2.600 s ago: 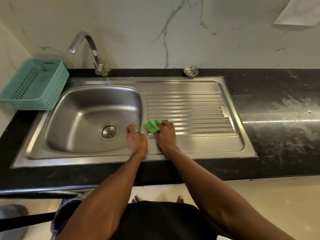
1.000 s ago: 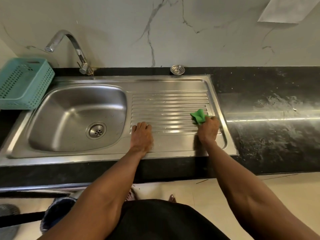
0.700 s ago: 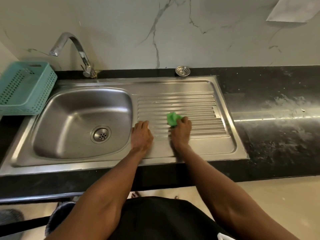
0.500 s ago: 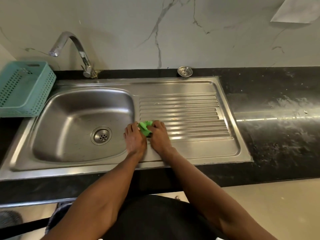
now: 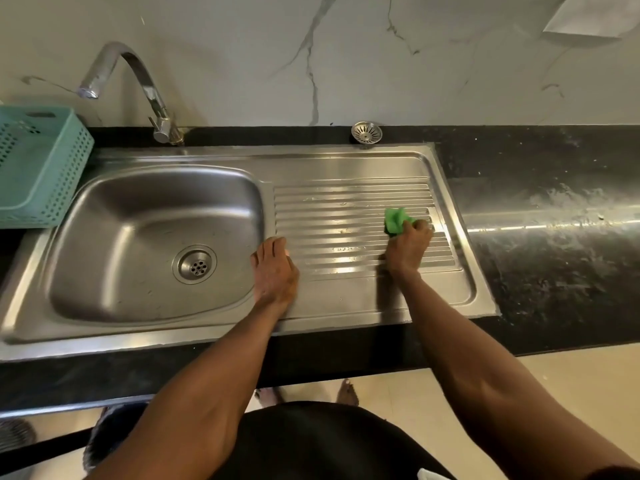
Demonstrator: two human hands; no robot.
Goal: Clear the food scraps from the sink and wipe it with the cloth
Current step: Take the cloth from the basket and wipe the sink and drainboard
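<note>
A stainless steel sink (image 5: 221,161) is set into a black stone counter (image 5: 554,271), with the basin on the left and a ribbed drainboard (image 5: 346,206) on the right. A green cloth (image 5: 395,220) is bunched under the right hand (image 5: 408,247), whose fingers are curled round it and press it onto the ribs near the right end of the drainboard. The left hand (image 5: 275,271) is laid flat, fingers straight and together, on the strip of steel between the basin and the drainboard; nothing is held in it. A few small pale food scraps (image 5: 343,231) can be made out on the ribs between the two hands, with fainter smears nearer the back of the drainboard. A round drain (image 5: 195,264) with a perforated cover is seen in the floor of the basin. A curved chrome tap (image 5: 138,84) is mounted at the back left, its spout reaching out to the left. A loose metal strainer (image 5: 366,132) is lying on the counter just behind the sink's back edge. A teal perforated basket (image 5: 45,168) is standing to the left of the sink, partly cut off by the frame. A white marble-patterned wall (image 5: 346,64) rises behind the counter. Some stamped marking is visible on the drainboard near the right hand, but it is too small to be read.
</note>
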